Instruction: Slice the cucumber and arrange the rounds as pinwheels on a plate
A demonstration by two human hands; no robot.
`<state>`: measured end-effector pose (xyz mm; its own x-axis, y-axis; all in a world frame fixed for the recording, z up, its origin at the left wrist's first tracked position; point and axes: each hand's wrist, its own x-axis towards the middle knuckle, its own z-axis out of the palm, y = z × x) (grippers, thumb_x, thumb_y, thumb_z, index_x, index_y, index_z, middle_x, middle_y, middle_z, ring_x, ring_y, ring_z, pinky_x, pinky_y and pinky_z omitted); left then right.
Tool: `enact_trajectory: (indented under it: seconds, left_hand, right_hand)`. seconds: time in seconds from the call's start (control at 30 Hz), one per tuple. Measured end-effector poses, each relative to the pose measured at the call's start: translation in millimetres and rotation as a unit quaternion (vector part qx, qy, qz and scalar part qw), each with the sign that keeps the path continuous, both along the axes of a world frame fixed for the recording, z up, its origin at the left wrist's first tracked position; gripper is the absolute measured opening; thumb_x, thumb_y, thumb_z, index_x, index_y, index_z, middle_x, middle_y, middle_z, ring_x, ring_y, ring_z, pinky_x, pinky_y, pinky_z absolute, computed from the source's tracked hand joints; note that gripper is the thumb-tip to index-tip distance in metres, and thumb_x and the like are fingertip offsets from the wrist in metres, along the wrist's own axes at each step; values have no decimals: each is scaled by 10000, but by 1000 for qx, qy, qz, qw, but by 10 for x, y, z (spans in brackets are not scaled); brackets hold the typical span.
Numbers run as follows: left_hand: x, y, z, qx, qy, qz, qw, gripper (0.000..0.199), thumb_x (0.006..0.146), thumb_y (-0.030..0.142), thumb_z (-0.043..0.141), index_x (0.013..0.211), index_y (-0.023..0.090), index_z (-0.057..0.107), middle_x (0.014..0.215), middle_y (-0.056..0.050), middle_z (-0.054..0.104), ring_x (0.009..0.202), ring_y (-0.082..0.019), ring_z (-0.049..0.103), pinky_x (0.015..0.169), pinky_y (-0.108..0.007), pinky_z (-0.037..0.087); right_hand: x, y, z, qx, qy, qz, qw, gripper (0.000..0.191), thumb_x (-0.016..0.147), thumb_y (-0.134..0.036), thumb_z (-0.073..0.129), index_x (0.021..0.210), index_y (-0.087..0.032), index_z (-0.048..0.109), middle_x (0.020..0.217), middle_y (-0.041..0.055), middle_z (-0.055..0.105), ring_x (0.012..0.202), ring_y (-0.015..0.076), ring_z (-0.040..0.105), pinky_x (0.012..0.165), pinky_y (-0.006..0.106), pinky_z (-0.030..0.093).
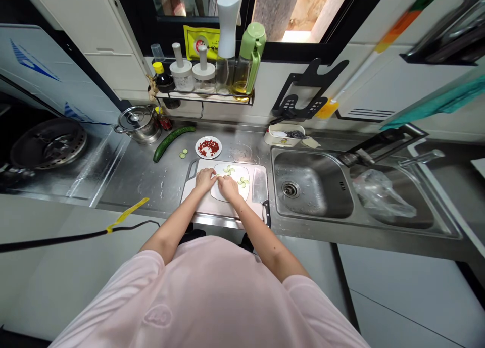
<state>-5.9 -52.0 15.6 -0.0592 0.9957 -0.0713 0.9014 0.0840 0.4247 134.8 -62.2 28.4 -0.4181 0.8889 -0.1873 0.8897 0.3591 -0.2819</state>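
My left hand (205,180) and my right hand (228,188) meet over the left part of a white plate (223,198), fingers pinched close together. Between the fingertips a small pale bit shows, looking like a cucumber slice, mostly hidden by the fingers. Thin cucumber slices (243,182) lie on the plate in two pinwheel shapes, to the right of and beyond my hands. Beneath the plate is a pale cutting board (204,206) with a grey handle. A cleaver (259,184) rests flat on its right side, black handle towards me.
Behind the board stand a small plate of chopped red pieces (208,147), loose cucumber slices (183,153) and a whole cucumber (172,142). A steel pot (138,123) is back left. To the right is a sink (314,184); a condiment rack (204,96) hangs above.
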Motion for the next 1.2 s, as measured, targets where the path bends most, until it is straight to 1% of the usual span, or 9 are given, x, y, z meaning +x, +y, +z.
enact_trajectory:
  seconds: [0.17,0.33,0.63,0.93,1.2]
  left_hand:
    - [-2,0,2,-6,0,1,1000,196,821,312,569,985,235,642,927,-66,623,954,-236,554,831,-328,373]
    - [-1,0,-14,3,1,-4,1000,193,815,309,568,979,235,639,931,-69,618,955,-241,551,826,-331,371]
    - [-2,-12,2,5,1,-4,1000,194,819,319,568,977,232,638,939,-71,622,958,-241,551,822,-332,374]
    - [-5,-15,-34,12,4,-3,1000,183,819,327,564,958,233,637,934,-67,622,953,-242,552,821,-337,372]
    - [10,-26,6,5,20,2,1000,191,829,320,562,983,236,636,958,-62,630,972,-235,559,848,-340,382]
  right_hand:
    - [-8,-7,25,-9,-3,0,1000,341,990,-265,300,1200,-201,560,1074,115,599,1012,218,526,810,292,393]
    - [-9,-11,48,-17,-8,-3,1000,341,989,-264,306,1211,-201,558,1081,117,597,1017,211,524,814,282,390]
    - [-5,4,-21,1,1,0,1000,340,990,-275,306,1168,-200,585,1037,107,602,982,213,526,788,282,388]
    - [-8,28,-72,7,6,2,1000,343,985,-279,313,1130,-200,614,1034,109,597,983,214,518,789,282,378]
    - [49,32,-65,2,38,-26,999,324,973,-281,357,1181,-215,596,1063,94,601,1018,210,520,795,271,386]
